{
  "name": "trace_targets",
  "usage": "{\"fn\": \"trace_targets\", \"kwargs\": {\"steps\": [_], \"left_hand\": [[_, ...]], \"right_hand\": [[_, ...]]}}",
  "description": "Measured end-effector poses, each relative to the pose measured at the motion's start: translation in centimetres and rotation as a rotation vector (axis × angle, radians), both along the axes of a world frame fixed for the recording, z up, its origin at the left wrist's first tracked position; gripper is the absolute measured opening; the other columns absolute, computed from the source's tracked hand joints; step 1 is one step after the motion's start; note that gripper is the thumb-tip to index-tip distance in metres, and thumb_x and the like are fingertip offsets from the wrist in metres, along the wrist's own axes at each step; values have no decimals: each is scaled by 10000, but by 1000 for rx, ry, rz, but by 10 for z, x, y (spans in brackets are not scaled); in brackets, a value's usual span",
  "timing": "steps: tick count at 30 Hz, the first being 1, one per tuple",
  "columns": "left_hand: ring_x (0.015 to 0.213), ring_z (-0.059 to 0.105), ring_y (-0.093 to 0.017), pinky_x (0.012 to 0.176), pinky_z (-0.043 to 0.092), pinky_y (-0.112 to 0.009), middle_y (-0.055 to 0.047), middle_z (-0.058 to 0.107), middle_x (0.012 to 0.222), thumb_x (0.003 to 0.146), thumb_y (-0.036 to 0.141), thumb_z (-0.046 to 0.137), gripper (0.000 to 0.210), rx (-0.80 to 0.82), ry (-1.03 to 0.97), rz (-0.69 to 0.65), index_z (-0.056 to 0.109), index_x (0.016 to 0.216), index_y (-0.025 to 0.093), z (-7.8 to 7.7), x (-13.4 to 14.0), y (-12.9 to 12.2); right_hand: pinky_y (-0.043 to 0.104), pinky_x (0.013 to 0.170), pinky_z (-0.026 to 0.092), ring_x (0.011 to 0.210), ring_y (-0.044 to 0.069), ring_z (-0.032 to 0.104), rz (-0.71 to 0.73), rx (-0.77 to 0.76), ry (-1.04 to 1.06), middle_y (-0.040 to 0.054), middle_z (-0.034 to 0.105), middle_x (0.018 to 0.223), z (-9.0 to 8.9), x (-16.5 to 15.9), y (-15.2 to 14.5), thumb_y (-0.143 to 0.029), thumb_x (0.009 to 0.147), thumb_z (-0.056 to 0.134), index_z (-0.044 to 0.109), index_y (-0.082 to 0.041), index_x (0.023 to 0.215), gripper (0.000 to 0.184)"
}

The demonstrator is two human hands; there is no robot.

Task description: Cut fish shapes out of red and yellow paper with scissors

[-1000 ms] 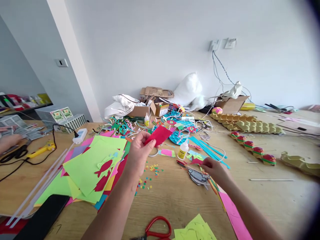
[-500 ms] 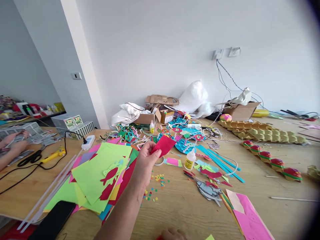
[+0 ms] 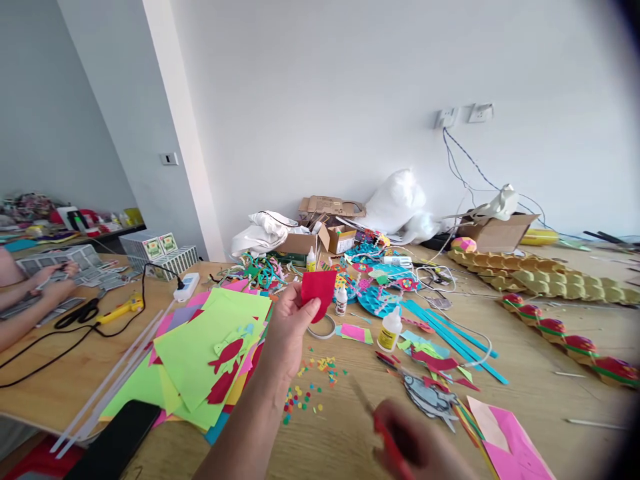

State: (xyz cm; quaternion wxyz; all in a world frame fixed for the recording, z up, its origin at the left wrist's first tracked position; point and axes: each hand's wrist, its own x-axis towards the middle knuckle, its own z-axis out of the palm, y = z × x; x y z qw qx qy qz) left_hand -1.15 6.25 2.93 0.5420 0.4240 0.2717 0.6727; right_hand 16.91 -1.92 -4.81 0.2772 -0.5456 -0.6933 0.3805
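My left hand (image 3: pixel 287 320) pinches a small red piece of paper (image 3: pixel 319 288) between thumb and fingers, raised above the table. At the bottom edge my right hand (image 3: pixel 420 437), smeared by motion, is closed on red-handled scissors (image 3: pixel 384 432); their blades point up and left, apart from the paper. Beneath and behind the left hand are a roll of tape (image 3: pixel 323 331) and scattered paper confetti (image 3: pixel 305 397). A grey paper fish (image 3: pixel 429 398) lies beyond the right hand, near a glue bottle (image 3: pixel 390 330). Red fish cut-outs (image 3: pixel 227 357) rest on green paper sheets (image 3: pixel 193 340) at left.
A black phone (image 3: pixel 115 440) lies at the table's front left, near a yellow glue gun (image 3: pixel 120 309) with its cord. Egg cartons (image 3: pixel 555 277) and a painted carton strip (image 3: pixel 553 330) stand at right. Another person's hands (image 3: pixel 53 280) work at far left.
My right hand has risen into view from the bottom edge with the scissors. The red paper in my left hand has turned more upright. The view has shifted slightly.
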Motion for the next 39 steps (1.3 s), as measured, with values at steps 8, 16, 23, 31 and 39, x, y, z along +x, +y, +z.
{"fn": "trace_targets", "kwargs": {"steps": [8, 16, 23, 31, 39], "left_hand": [[682, 550, -118, 667, 433, -224, 6, 625, 722, 662, 220, 677, 225, -53, 211, -178, 615, 869, 158, -1, 22, -17], [744, 557, -129, 671, 426, -217, -12, 655, 805, 674, 222, 671, 264, -71, 260, -321, 640, 931, 171, 0, 28, -25], [587, 460, -93, 568, 371, -208, 21, 557, 615, 724, 256, 636, 129, -24, 410, -364, 655, 794, 149, -6, 26, -21], [568, 485, -81, 574, 406, -220, 10, 572, 662, 693, 295, 677, 172, -126, 156, -399, 640, 780, 151, -7, 19, -19], [526, 469, -69, 534, 408, -210, 32, 538, 611, 699, 251, 681, 131, -132, 112, -406, 624, 776, 162, -3, 19, -21]], "right_hand": [[221, 505, 400, 608, 131, 539, -325, 173, 724, 28, 674, 785, 89, 7, 34, -338, 633, 764, 572, -200, 797, 288], [186, 458, 354, 492, 81, 458, -199, 133, 833, -70, 559, 563, 93, -6, 53, -213, 519, 816, 527, -187, 707, 347], [196, 494, 382, 532, 88, 475, -225, 189, 810, -66, 541, 613, 93, -7, 51, -275, 586, 783, 500, -193, 739, 332], [243, 512, 353, 548, 127, 439, -147, 207, 359, -31, 477, 573, 72, 11, 28, -449, 816, 493, 468, -191, 687, 290], [236, 508, 334, 555, 128, 420, -79, 155, 160, -36, 433, 596, 56, 10, 14, -384, 842, 489, 457, -200, 684, 244]]}}
